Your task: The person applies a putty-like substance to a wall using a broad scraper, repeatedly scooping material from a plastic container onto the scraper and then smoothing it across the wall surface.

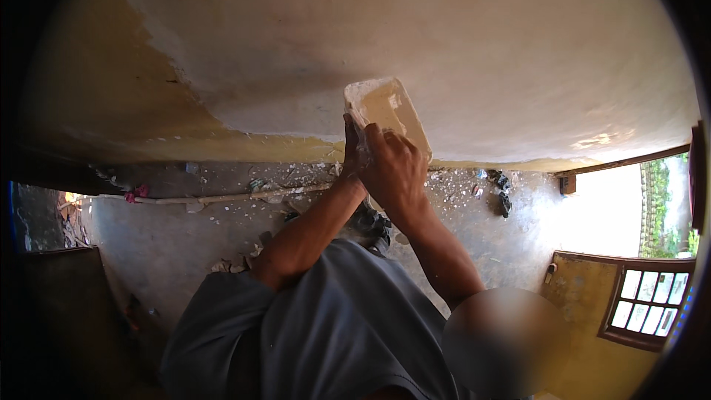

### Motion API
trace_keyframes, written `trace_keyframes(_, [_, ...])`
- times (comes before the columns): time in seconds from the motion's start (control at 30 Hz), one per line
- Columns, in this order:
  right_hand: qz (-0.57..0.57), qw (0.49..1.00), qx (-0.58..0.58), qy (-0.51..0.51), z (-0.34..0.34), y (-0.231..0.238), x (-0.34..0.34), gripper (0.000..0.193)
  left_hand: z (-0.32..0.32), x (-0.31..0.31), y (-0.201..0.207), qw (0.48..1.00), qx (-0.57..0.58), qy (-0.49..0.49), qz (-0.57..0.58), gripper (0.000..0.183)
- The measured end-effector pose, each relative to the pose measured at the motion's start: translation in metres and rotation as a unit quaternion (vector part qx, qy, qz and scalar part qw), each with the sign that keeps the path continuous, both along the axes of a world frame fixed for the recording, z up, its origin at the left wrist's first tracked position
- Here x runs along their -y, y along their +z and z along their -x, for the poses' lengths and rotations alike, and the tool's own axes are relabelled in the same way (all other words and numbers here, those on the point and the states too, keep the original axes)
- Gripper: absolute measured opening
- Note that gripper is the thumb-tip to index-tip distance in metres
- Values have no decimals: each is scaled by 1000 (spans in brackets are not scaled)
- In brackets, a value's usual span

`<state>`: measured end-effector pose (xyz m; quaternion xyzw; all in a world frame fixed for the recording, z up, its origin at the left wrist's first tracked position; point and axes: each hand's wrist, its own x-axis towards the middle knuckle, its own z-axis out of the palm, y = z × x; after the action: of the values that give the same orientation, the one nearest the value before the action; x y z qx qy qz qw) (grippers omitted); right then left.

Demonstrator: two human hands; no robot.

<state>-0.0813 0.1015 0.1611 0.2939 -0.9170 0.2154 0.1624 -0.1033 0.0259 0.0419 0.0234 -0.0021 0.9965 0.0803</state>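
A shallow rectangular tray [409, 120] with rounded corners is held tilted in front of the wall. Pale smears coat its rim, and cream-coloured paste [381, 107] lies inside. My left hand [355, 150] grips the tray's left side near its close end, mostly hidden behind my other hand. Over the tray's near end, my right hand [396, 167] has its fingers curled, with the fingertips at the paste. Whatever those fingers hold is hidden. Just beyond the tray rises the wall [296, 52], covered with a pale coat that leaves bare yellow paint at the left and along the bottom.
Pale flakes litter the floor [200, 230] along the wall's foot. A long pole [222, 198] lies there at the left, near a reddish scrap [136, 193]. Black crumpled plastic [503, 196] is at the right. A bright doorway [603, 211] and a paned window [649, 300] stand farther right.
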Motion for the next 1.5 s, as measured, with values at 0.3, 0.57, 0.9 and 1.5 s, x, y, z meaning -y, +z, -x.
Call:
trace_keyframes(0.3, [-78,980,-181,23,-16,-9,3,25,-13,-11,22,994,103,23,35,69])
trace_keyframes(0.57, [-14,961,-256,104,-13,-15,-3,26,-18,-8,31,992,100,42,57,73])
trace_keyframes(0.9, [134,962,-220,91,13,1,10,21,-18,-12,42,988,122,54,76,78])
trace_keyframes(1.5, [158,970,185,-10,31,42,-21,22,-30,7,42,993,21,77,90,78])
